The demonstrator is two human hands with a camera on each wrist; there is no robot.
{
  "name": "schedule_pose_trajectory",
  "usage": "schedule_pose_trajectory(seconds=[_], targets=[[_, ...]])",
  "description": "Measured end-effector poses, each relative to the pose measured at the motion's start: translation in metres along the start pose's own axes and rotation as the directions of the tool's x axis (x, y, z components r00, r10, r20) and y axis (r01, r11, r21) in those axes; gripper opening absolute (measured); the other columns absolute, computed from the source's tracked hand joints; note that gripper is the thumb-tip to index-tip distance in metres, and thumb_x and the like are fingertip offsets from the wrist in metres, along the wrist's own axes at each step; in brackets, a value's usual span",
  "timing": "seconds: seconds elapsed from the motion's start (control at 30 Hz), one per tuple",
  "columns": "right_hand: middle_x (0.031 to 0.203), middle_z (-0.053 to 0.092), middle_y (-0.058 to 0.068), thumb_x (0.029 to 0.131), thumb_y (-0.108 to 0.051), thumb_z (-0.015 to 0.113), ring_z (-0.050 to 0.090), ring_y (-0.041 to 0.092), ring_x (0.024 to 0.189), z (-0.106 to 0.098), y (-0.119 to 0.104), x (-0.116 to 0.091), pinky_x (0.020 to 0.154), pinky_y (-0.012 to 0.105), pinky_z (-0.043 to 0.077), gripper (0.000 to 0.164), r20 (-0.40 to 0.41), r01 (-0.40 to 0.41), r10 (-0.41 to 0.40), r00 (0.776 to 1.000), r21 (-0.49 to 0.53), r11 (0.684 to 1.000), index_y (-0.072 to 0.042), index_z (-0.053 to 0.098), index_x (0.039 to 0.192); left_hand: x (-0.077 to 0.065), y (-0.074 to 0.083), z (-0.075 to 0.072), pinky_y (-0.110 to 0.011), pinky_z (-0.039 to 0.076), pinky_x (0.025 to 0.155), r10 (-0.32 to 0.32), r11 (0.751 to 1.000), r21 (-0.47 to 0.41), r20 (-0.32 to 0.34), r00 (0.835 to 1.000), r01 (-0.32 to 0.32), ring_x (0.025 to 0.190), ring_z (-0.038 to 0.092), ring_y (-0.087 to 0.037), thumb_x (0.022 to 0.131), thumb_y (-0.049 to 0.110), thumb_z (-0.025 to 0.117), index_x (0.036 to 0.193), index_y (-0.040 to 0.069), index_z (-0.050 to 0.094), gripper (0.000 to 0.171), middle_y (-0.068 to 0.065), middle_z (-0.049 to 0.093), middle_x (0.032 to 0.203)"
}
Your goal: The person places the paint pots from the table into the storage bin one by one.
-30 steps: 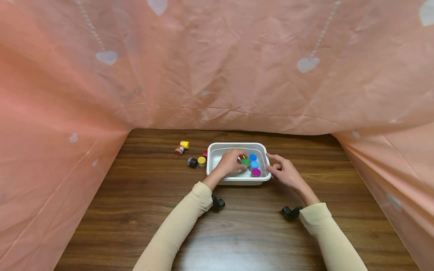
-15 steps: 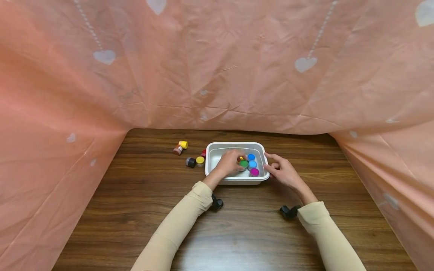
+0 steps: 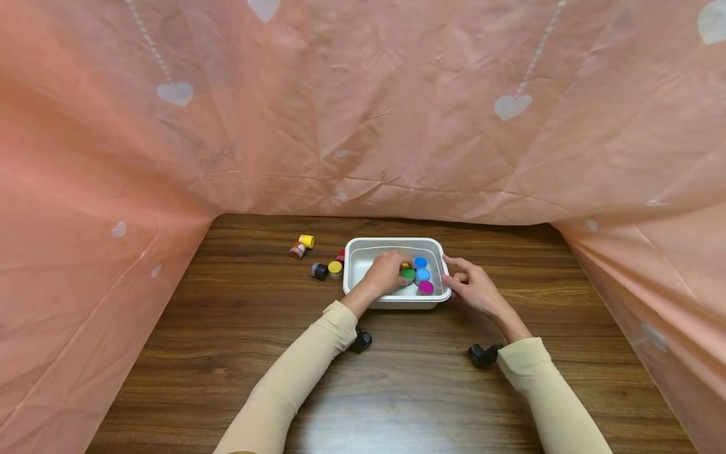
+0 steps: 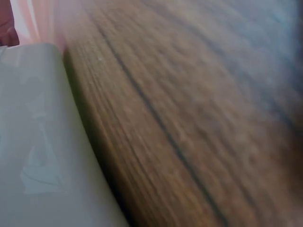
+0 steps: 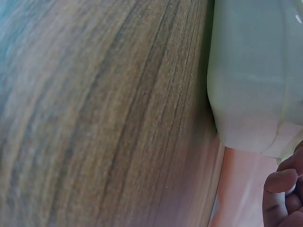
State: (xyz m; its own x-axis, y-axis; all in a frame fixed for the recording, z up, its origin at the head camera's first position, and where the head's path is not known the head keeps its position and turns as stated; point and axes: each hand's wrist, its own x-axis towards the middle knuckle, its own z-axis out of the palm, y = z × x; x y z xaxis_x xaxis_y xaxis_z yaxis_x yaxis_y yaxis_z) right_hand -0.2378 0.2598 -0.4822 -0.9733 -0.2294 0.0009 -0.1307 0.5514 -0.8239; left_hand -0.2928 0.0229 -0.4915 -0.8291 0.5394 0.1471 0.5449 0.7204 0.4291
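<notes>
In the head view a white plastic tray (image 3: 397, 302) stands on the wooden table. My left hand (image 3: 384, 272) reaches over its near rim and pinches a small green-lidded paint pot (image 3: 408, 275) inside. A yellow lid (image 3: 404, 267) shows partly behind those fingers. To the right inside the tray are a blue-lidded pot (image 3: 420, 263), a light-blue-lidded pot (image 3: 422, 275) and a magenta-lidded pot (image 3: 425, 288). My right hand (image 3: 475, 287) holds the tray's right rim with thumb and index finger. The right wrist view shows its curled fingers (image 5: 281, 182) by the tray corner.
Left of the tray lie a yellow-lidded pot (image 3: 335, 269), a black-lidded pot (image 3: 320, 271) and a partly hidden red one (image 3: 340, 256). Farther back are a yellow-capped pot (image 3: 307, 241) and a brown one (image 3: 297, 251). A pink curtain (image 3: 363, 126) encloses the table's back and sides.
The left hand's fingers and the green-lidded pot shift slightly within the tray. The right hand stays at the rim. The whole head view drifts a little.
</notes>
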Motion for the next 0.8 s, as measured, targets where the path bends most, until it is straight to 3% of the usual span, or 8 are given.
schedule_pose_trajectory(seconds=[0.2,0.8], targets=[[0.063,0.054,0.004,0.104,-0.015,0.063,0.048,0.008,0.056,-0.0004,0.0020,0.0003,0.052,0.024,0.037,0.056,0.009,-0.009,0.009,1.000,0.002,1.000,-0.004,0.044,0.156,-0.0013,0.0006,0.0007,-0.036,0.054,0.090,0.009,1.000,0.005,-0.012,1.000,-0.009,0.099,0.065,-0.020,0.087,0.011,0.084,0.117,0.014,0.078,0.031,-0.006,0.075,0.108],[0.065,0.057,0.015,0.104,-0.015,0.063,0.047,0.008,0.056,0.0000,-0.0001,-0.0001,0.052,0.023,0.037,0.054,-0.005,0.004,-0.004,1.000,0.000,1.000,-0.003,0.046,0.154,-0.0011,-0.0020,0.0020,-0.034,0.054,0.083,-0.020,1.000,-0.004,-0.007,1.000,0.020,0.093,0.064,-0.017,0.088,0.013,0.084,0.120,0.018,0.077,0.033,-0.004,0.075,0.103]])
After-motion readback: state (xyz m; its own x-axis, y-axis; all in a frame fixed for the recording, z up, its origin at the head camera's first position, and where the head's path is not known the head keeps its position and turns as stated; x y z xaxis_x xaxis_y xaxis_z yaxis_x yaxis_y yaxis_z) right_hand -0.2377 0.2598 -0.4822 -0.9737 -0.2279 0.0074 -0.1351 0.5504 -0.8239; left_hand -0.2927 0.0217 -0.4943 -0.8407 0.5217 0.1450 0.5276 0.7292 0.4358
